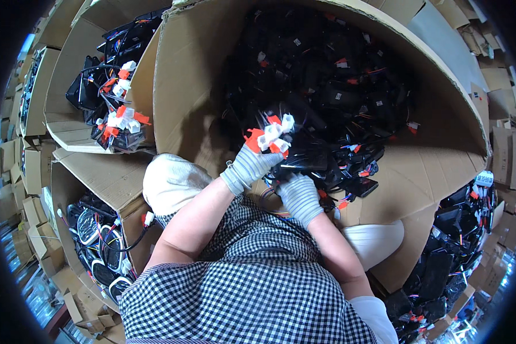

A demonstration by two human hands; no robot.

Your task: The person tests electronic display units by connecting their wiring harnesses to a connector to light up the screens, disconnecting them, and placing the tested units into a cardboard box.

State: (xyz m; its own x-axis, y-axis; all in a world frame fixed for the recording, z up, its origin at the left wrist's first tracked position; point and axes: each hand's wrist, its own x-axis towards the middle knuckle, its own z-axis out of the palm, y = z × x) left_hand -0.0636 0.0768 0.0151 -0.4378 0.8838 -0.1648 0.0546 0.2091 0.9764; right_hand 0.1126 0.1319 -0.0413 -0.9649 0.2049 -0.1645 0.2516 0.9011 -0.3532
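Observation:
My left hand [250,165], in a grey striped glove, is closed around a bunch of white plug connectors [274,135] with red tabs. Just below and to the right, my right hand [300,196], gloved the same way, rests against a glossy black plastic unit [305,163] with coloured wires [266,196] hanging beside it. The right fingertips are partly hidden under that unit, so their grip cannot be made out. Both hands are at the near side of a large cardboard box [192,71] that holds a deep heap of black units [321,86].
More black wired units fill a cardboard box [143,103] at the upper left. A lower-left box [146,229] holds black units with white-rimmed ovals [89,226]. Further black units [433,275] lie at the right. A cardboard flap [407,189] sticks out near my right knee.

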